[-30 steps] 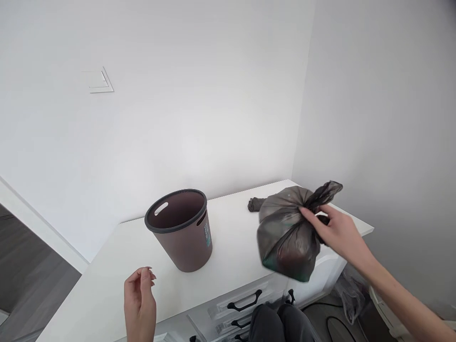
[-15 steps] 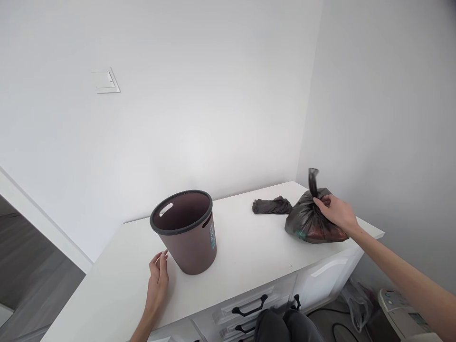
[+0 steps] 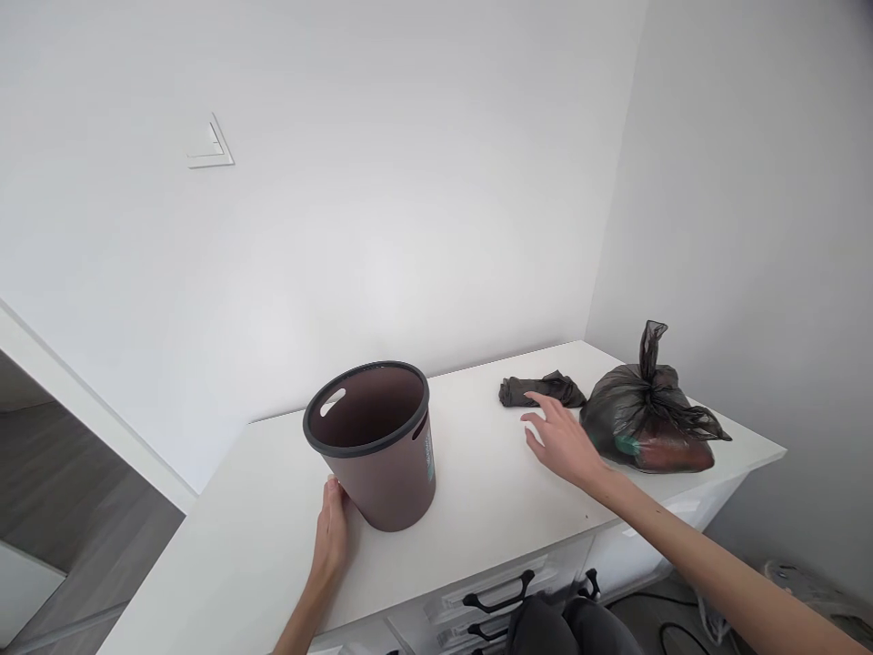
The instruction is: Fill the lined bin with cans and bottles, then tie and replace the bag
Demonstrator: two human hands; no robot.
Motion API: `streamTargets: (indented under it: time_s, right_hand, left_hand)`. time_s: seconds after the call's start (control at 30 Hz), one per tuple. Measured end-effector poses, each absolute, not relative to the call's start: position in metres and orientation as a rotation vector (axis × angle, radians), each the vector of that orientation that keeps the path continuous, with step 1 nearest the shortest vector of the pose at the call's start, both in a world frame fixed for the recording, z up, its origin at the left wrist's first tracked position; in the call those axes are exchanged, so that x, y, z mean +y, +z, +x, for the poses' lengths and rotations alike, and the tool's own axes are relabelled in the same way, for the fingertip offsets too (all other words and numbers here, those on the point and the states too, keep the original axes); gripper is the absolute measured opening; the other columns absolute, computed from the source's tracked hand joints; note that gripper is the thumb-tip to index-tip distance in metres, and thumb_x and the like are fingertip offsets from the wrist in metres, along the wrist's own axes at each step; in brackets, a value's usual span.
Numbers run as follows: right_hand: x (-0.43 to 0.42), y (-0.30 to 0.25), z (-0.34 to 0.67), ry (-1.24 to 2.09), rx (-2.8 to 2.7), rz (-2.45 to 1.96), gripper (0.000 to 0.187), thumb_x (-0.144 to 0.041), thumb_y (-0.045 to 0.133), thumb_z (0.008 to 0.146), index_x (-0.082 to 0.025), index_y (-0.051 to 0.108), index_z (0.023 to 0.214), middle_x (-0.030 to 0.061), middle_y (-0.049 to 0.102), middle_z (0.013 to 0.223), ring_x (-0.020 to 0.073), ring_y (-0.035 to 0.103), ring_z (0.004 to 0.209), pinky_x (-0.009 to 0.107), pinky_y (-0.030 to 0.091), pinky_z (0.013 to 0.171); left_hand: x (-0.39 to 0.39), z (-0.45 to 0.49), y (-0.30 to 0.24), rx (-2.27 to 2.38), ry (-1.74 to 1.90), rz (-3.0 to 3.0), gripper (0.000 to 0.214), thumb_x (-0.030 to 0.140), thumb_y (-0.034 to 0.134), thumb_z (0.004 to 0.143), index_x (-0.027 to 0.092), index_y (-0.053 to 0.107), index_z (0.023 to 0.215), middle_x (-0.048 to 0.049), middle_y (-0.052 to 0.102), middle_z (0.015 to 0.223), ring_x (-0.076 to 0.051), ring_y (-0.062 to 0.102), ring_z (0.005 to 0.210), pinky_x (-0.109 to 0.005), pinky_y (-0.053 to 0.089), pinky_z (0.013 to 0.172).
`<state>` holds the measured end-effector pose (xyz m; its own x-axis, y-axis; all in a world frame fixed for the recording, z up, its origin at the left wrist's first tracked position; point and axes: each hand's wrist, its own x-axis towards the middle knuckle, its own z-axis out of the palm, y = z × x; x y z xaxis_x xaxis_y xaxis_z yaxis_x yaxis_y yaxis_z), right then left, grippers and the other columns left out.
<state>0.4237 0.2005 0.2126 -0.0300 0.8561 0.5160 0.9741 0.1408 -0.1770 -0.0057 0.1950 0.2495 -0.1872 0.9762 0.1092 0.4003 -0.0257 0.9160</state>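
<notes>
A brown waste bin [image 3: 382,446] with a dark rim stands empty on the white cabinet top [image 3: 477,491], tipped slightly. My left hand [image 3: 332,537] rests flat against its lower left side, fingers stretched out. A tied dark rubbish bag [image 3: 645,418] sits full at the right end of the top. Between bin and bag hovers my right hand [image 3: 563,441], fingers spread and empty, close to a folded dark bag [image 3: 538,391] that lies by the wall.
White walls close in behind and to the right, meeting in a corner. A wall switch [image 3: 211,147] is high on the left. Drawers with black handles [image 3: 497,600] run below the front edge. Cables and a bag lie on the floor [image 3: 688,628] at right.
My right hand set the tied bag down at the right end, let go of it and moved left toward the folded bag. My left hand came down and reached the bin's side.
</notes>
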Motion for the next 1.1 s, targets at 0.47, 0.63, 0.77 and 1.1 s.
streamTargets:
  time_s: [0.47,0.63,0.77,1.1]
  right_hand:
    - [0.29,0.147,0.413,-0.088,-1.797,-2.144,0.052,-0.032,0.031,0.104,-0.005,0.074,0.117,0.0193,0.032,0.168,0.0432,0.024,0.155,0.057,0.026,0.122]
    - [0.282,0.136,0.399,-0.076,-1.737,-2.128,0.053,-0.023,0.028,0.103,-0.004,0.066,0.133,0.0222,0.048,0.159,0.0375,0.042,0.148,0.054,0.029,0.122]
    - [0.244,0.134,0.375,-0.082,-1.759,-2.01,0.048,-0.02,0.033,0.1,-0.007,0.067,0.133,0.0195,0.053,0.156,0.0327,0.045,0.146,0.05,0.028,0.125]
    - [0.071,0.216,0.321,0.937,-1.111,-1.345,0.039,-0.046,0.06,0.091,-0.021,0.077,0.115,0.0118,0.073,0.13,0.0312,0.064,0.127,0.041,0.052,0.108]
  left_hand:
    - [0.184,0.002,0.265,1.538,1.096,1.513,0.062,0.072,0.031,0.098,0.027,0.071,0.114,-0.0108,0.072,0.123,-0.032,0.064,0.108,-0.048,0.044,0.106]
    - [0.184,0.001,0.265,1.563,1.074,1.487,0.068,0.074,0.029,0.097,0.025,0.074,0.108,-0.0123,0.076,0.109,-0.032,0.066,0.095,-0.049,0.046,0.101]
    - [0.19,-0.004,0.255,1.572,1.077,1.495,0.069,0.074,0.027,0.098,0.023,0.072,0.111,-0.0124,0.075,0.116,-0.032,0.066,0.099,-0.049,0.044,0.104]
    - [0.155,0.005,0.236,1.665,1.432,1.249,0.064,0.069,0.027,0.099,0.019,0.062,0.118,-0.0137,0.064,0.133,-0.031,0.059,0.125,-0.05,0.044,0.109]
